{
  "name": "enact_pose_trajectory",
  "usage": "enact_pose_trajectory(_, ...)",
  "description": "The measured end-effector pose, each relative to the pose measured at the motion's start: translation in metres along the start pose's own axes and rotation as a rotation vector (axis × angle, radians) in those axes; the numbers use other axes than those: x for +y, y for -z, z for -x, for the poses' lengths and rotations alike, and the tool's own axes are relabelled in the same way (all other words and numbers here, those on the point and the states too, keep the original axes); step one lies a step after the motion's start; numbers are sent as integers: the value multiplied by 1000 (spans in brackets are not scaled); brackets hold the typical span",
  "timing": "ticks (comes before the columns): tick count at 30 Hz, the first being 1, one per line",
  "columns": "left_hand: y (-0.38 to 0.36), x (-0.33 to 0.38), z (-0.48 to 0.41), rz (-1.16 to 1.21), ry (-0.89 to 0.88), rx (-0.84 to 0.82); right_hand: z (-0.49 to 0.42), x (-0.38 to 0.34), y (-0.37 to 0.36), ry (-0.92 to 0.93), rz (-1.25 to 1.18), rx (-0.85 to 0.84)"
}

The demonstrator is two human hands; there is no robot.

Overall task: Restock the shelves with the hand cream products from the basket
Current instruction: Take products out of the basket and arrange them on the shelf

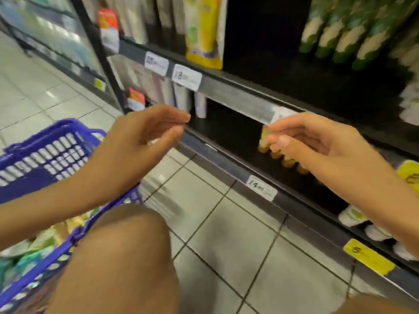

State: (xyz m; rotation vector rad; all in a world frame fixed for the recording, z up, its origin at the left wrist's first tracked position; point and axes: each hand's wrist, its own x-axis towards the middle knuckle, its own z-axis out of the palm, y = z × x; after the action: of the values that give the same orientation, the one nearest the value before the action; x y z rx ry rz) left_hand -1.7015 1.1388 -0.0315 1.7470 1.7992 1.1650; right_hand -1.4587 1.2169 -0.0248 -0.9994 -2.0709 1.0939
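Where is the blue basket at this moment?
In the head view, the blue basket sits on the tiled floor at lower left, beside the person's knee, under the left hand.

Left hand and right hand raised, empty, fingers loose.

Purple basket, dark shelves, pale tiles.
I see the basket in purple with green-and-white packs inside, black shelving, white price tags, one yellow tag, orange-capped tubes, grey-white floor tiles with dark grout.

basket left on floor | shelves right | tubes on shelves
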Motion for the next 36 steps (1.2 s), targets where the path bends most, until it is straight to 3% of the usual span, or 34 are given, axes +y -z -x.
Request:
enact_pose_trajectory(6,137,-142,106,-285,423,337,-62,-37,-131,204,-17,-376)
enact_pose_trajectory(11,167,-218,178,-370,725,339,-95,-41,-242,176,-7,-612)
enact_pose_trajectory(15,161,-250,186,-303,842,355,-112,-41,-299,161,111,-748)
enact_pose_trajectory(24,46,-306,148,-196,864,-6,-140,0,-361,-47,243,-840)
enact_pose_trajectory(28,27,-315,139,-256,810,-27,-143,15,-361,-145,302,-916)
enact_pose_trajectory(31,24,-315,148,-255,810,-55,-146,14,-364,-156,372,-1006)
enact_pose_trajectory(36,15,-312,175,-254,844,-280,-160,7,-402,-120,600,-1174)
